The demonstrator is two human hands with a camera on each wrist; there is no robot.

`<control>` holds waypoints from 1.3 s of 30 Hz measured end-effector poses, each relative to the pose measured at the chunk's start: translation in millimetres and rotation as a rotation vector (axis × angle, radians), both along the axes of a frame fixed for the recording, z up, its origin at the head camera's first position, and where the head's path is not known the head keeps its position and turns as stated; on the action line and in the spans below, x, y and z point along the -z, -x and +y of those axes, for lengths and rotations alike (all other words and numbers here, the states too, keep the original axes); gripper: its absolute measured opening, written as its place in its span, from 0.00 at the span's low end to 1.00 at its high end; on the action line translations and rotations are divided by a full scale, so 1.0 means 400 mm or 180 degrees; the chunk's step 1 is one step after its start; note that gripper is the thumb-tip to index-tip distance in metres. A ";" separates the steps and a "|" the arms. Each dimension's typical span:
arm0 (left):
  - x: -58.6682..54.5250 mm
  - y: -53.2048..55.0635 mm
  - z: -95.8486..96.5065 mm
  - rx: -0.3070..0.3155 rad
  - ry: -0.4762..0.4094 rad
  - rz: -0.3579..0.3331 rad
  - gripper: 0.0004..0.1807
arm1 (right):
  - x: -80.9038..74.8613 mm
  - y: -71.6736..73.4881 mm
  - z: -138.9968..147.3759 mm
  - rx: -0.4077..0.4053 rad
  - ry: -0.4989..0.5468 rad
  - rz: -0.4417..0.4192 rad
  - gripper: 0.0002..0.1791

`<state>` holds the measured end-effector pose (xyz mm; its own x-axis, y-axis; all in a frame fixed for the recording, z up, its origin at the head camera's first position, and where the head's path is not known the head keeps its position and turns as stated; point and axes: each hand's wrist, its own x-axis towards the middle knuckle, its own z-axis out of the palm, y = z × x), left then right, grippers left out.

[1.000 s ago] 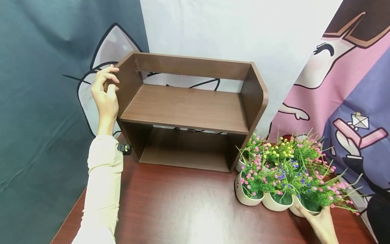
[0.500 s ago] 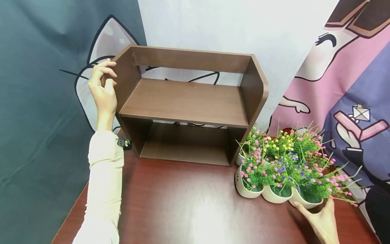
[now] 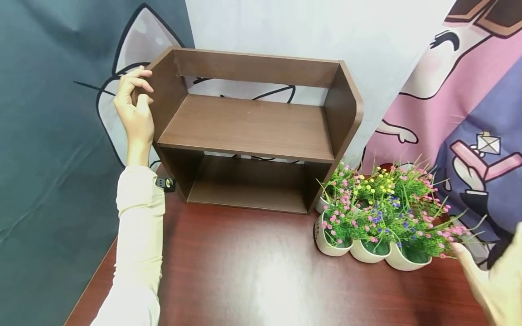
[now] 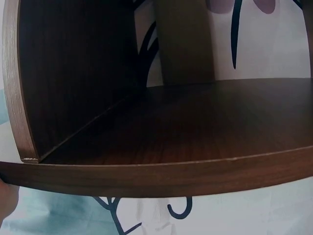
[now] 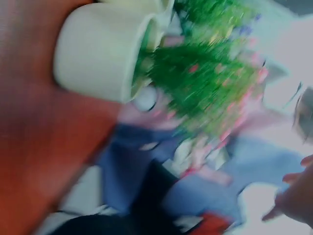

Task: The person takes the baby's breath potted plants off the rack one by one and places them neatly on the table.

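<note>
My left hand holds the upper front edge of the left side panel of a brown wooden two-tier shelf. In the left wrist view only a bit of that hand shows beside the shelf board. At the right, several artificial flower plants in white pots stand close together on the table. My right hand is off to the right of the nearest potted plant, apart from it, thumb and fingers spread. The blurred right wrist view shows the white pot and part of the hand.
The glossy red-brown table extends in front of the shelf. Printed fabric sheets hang behind and on both sides, grey-green at the left and pink and purple at the right. The pots stand against the shelf's right side.
My right hand has let go of the rightmost front pot and moved away to the right. My left hand stays on the shelf. The head view has tilted slightly down.
</note>
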<state>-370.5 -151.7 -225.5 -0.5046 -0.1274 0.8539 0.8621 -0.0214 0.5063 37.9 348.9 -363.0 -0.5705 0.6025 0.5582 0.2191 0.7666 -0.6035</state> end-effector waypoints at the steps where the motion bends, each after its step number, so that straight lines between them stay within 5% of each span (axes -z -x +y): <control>1: -0.001 0.000 0.002 0.0007 -0.0006 -0.0033 0.09 | -0.015 0.014 -0.008 -0.0087 -0.0346 0.0020 0.47; 6: -0.002 0.001 0.006 -0.0009 -0.0100 -0.0148 0.10 | -0.078 0.093 -0.080 -0.0221 -0.1698 -0.0011 0.64; 10: -0.004 0.001 0.008 0.0039 -0.0166 -0.0139 0.09 | -0.127 0.144 -0.134 -0.0444 -0.2045 -0.0350 0.68; 17: -0.011 0.000 0.004 0.0043 -0.0015 -0.0006 0.09 | -0.129 0.238 -0.230 -0.1085 -0.2723 0.0163 0.58; 25: -0.005 -0.006 -0.001 0.0030 0.0064 -0.0060 0.10 | -0.139 0.222 -0.357 -0.1757 -0.2686 -0.0579 0.53; 33: 0.011 -0.014 -0.010 0.0104 0.0029 -0.0078 0.10 | -0.116 0.202 -0.418 -0.1956 -0.2588 -0.0568 0.49; 39: -0.001 -0.008 -0.007 -0.0020 0.0101 0.0063 0.11 | -0.127 0.211 -0.416 -0.1940 -0.2652 -0.0581 0.49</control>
<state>-367.4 -154.5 -225.3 -0.4868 -0.1032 0.8674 0.8720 -0.0001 0.4894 -46.6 182.6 -312.3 -0.7656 -0.3508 0.5392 -0.3094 0.9357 0.1695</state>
